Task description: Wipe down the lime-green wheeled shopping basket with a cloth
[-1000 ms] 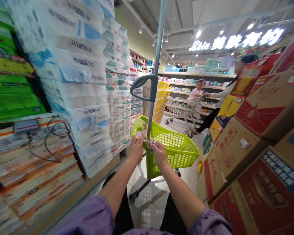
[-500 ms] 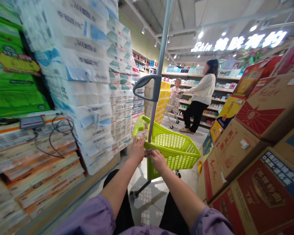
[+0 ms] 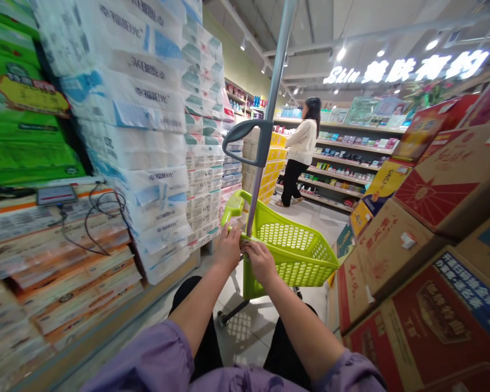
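A green plastic shopping basket cart (image 3: 294, 231) stands before my knees, its perforated basket pointing away to the right. A grey metal pole (image 3: 275, 71) with a dark grey loop handle (image 3: 249, 142) rises at its near end. My left hand (image 3: 228, 249) is closed, fingertips together at the near rim beside the green handle (image 3: 232, 209). Close by on the right, my right hand (image 3: 261, 261) is closed too, its fingers bent at the rim just below the pole. Whatever lies between the fingers is hidden.
Tall stacks of wrapped tissue packs (image 3: 147, 136) line the left, with a phone on a cable (image 3: 57, 195) on lower packs. Cardboard cartons (image 3: 396, 245) are piled on the right. Further off, a person (image 3: 302, 141) stands by stocked shelves (image 3: 343, 163).
The person in the background has walked left, and the trolley with a child is now mostly hidden behind yellow boxes. My right hand has shifted slightly up at the rim; my left hand barely moved.
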`<state>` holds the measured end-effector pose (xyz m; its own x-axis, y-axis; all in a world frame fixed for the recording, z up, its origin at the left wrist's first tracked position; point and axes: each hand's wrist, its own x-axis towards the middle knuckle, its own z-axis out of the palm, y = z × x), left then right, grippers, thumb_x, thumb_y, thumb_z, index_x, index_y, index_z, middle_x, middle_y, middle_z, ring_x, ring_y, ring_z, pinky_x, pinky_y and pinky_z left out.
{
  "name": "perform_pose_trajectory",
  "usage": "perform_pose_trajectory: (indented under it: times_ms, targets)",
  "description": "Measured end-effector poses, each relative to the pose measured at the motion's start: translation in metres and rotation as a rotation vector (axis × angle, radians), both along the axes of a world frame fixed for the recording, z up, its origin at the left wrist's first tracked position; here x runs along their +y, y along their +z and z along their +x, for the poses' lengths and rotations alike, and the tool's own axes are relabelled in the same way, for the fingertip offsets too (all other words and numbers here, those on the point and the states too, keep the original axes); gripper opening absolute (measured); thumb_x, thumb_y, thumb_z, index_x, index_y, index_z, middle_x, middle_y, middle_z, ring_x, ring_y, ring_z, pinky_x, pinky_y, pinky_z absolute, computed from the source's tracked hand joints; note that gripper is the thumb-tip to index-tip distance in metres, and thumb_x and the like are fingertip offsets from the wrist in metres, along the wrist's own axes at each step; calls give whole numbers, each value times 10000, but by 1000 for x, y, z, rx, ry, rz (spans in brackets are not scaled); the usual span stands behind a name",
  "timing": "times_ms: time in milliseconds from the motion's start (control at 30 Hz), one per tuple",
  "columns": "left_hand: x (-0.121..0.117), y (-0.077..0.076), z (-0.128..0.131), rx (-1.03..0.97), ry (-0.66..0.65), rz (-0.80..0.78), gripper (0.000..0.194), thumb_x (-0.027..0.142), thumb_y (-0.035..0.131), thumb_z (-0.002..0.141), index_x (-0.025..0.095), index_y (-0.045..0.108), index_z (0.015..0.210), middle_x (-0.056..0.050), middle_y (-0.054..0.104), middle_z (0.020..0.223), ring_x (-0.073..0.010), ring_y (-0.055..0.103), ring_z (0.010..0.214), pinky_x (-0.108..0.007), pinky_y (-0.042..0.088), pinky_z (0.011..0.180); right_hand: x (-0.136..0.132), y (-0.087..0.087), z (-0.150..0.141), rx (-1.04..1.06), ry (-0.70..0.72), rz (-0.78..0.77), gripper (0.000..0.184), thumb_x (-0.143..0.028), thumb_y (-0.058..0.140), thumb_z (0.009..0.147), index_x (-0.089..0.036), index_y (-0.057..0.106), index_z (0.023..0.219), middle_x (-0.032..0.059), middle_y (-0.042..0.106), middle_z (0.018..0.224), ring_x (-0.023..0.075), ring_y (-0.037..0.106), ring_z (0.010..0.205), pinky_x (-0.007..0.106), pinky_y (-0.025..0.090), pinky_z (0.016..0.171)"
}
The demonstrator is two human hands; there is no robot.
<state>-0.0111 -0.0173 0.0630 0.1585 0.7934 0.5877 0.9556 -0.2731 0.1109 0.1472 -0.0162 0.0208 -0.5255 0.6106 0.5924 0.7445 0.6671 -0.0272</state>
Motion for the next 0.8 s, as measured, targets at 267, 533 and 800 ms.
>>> perform_pose_trajectory:
  times_ms: [267,533,800]
  targets:
    - [-14,-13,-6,97,-36,35,552,114,400,869,125,399,1421,-100,402,1493,-281,116,1463,-499,195,1178,-4,10,-2,155,52,130,332,-133,440,926,-211,661,1161,82,641,1147,212,530,1133,377,444,1026]
    - [-18,-15,-6,192,-28,64,558,166,427,904,236,360,1454,-67,359,1520,-278,195,1447,-503,190,1171,-2,0,9,-47,102,190,254,-130,531,898,-190,685,1091,84,664,1002,217,563,1012,361,492,925]
    - [-12,-25,6,63,-11,104,474,306,360,972,173,410,1424,-43,404,1495,-254,184,1451,-468,163,1185,0,-34,22,-116,125,200,269,-132,519,905,-194,675,1116,76,669,1002,216,544,990,353,471,893]
